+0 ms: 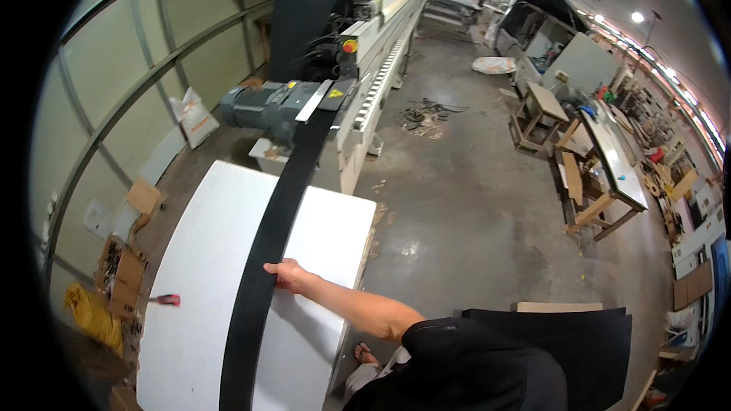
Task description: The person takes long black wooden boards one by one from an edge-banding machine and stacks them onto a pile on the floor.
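A long, narrow black board (263, 274) lies lengthwise across a white-topped table (194, 236). Its far end rests at the infeed of a long machine (358, 95). My left hand (289, 275) grips the board's right edge about midway along, thumb on the top face. The other fingers are mostly hidden at the edge. Left of the board, a small red-handled tool (167, 300) lies on the white surface; its exact kind is hard to make out. My right hand is out of the picture.
A grey motor (263, 106) juts from the machine's left side. Black panels (563, 350) are stacked at the lower right. A yellow sack (93, 318) and cardboard box (126, 278) stand by the left wall. A wooden workbench (613, 156) is at right; scraps (430, 114) litter the floor.
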A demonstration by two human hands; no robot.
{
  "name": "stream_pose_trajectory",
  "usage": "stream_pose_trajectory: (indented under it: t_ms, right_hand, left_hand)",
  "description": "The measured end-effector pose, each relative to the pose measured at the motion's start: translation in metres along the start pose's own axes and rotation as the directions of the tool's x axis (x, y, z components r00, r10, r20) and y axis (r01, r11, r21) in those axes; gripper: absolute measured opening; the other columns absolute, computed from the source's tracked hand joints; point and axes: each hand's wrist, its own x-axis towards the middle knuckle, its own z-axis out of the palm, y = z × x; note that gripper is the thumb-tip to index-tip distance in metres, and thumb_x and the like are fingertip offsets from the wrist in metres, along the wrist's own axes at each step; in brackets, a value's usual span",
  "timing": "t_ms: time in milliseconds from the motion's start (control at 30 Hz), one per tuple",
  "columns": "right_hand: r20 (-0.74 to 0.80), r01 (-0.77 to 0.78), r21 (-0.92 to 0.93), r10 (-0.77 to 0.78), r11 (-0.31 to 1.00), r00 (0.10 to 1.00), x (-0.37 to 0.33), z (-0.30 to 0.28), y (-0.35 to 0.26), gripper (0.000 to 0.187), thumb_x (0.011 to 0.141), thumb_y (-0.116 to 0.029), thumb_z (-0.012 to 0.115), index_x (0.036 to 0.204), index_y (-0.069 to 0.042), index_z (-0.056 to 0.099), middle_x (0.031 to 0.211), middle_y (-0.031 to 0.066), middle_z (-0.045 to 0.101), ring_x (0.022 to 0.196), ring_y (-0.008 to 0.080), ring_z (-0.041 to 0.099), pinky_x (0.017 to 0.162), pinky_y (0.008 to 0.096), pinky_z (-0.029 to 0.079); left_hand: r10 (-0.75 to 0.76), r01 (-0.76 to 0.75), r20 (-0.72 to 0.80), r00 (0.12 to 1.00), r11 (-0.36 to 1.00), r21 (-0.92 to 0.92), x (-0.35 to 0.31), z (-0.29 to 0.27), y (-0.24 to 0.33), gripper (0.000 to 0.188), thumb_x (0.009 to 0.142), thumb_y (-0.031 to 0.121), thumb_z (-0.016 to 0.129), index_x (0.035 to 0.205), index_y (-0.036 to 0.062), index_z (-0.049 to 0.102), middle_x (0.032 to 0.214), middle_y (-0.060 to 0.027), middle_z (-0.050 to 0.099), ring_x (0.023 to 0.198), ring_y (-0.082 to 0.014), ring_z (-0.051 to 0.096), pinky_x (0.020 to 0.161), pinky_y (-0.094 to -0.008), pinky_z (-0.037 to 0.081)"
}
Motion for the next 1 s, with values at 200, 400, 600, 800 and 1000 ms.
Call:
stream_pose_trajectory:
  t_ms: [200,400,600,800,1000]
  right_hand:
    - [0.082,-0.198,-0.172,0.215,0.965,0.973,-0.076,0.023,0.047,0.024,0.084,-0.012,0.064,0.105,-0.002,0.060,0.094,0.0104,0.066,0.081,0.0235,0.063,0.073,0.0376,0.050]
    - [0.200,-0.227,-0.153,0.255,0.962,0.946,-0.142,0.037,0.089,0.013,0.082,-0.006,0.064,0.095,-0.004,0.062,0.083,0.0052,0.064,0.069,0.0151,0.059,0.059,0.0276,0.050]
    - [0.545,-0.158,0.054,0.104,0.986,0.832,-0.188,0.024,0.083,0.022,0.084,-0.011,0.067,0.104,-0.003,0.061,0.096,0.0045,0.063,0.088,0.0151,0.060,0.074,0.0298,0.052]
    - [0.549,-0.069,0.375,-0.162,0.924,0.820,-0.185,-0.021,0.057,0.033,0.083,-0.023,0.068,0.113,-0.013,0.059,0.108,0.0002,0.062,0.106,0.0180,0.055,0.097,0.0407,0.040]
    - [0.343,0.288,0.543,-0.522,0.789,0.781,-0.234,-0.107,-0.012,0.044,0.087,-0.037,0.059,0.123,-0.013,0.054,0.125,0.0014,0.056,0.118,0.0176,0.049,0.104,0.0347,0.032]
  left_hand:
    - [-0.114,0.123,-0.111,0.987,0.990,0.069,-0.082,0.063,-0.085,0.105,0.059,0.022,0.076,0.143,-0.0020,0.018,0.138,-0.0299,0.032,0.129,-0.0414,0.031,0.105,-0.0436,0.031]
    - [-0.247,0.320,-0.321,0.914,0.926,0.201,-0.148,0.049,-0.064,0.096,0.068,0.029,0.070,0.142,-0.0041,0.019,0.140,-0.0312,0.028,0.128,-0.0427,0.031,0.106,-0.0432,0.031]
    - [-0.131,0.681,-0.729,0.672,0.496,0.539,-0.186,0.061,-0.118,0.103,0.068,0.038,0.075,0.138,-0.0129,0.019,0.140,-0.0336,0.024,0.130,-0.0439,0.027,0.108,-0.0401,0.029]
    - [-0.365,0.569,-0.472,0.803,0.230,0.790,-0.119,-0.043,0.025,0.095,0.079,0.051,0.063,0.133,-0.0174,0.025,0.134,-0.0409,0.027,0.130,-0.0446,0.028,0.110,-0.0466,0.026]
    - [0.333,0.377,-0.839,0.430,0.778,0.502,-0.030,-0.072,-0.007,0.101,0.079,0.070,0.048,0.127,-0.0175,0.036,0.125,-0.0334,0.043,0.116,-0.0428,0.045,0.102,-0.0444,0.036]
